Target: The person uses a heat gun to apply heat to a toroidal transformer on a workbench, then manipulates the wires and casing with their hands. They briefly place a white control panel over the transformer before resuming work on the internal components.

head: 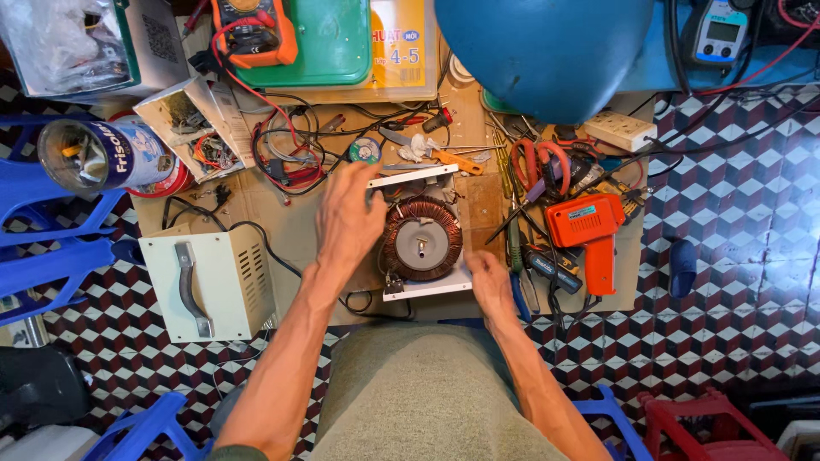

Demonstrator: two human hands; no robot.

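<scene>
Two hands frame a copper coil [421, 239]: left hand [346, 222] fingers lie flat beside it, right hand [489, 280] fingers grip its white plate [427, 288] corner. The cardboard worktop [290, 230] lies on patterned floor [735, 256].

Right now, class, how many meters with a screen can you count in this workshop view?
2. An orange multimeter lies at the top left on the green case; a grey-blue meter sits at the top right. Others may be hidden behind the blue lamp shade.

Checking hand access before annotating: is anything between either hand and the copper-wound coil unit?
Nothing visible. The left hand already rests on the coil unit at its upper left; the right hand touches its lower right corner.
</scene>
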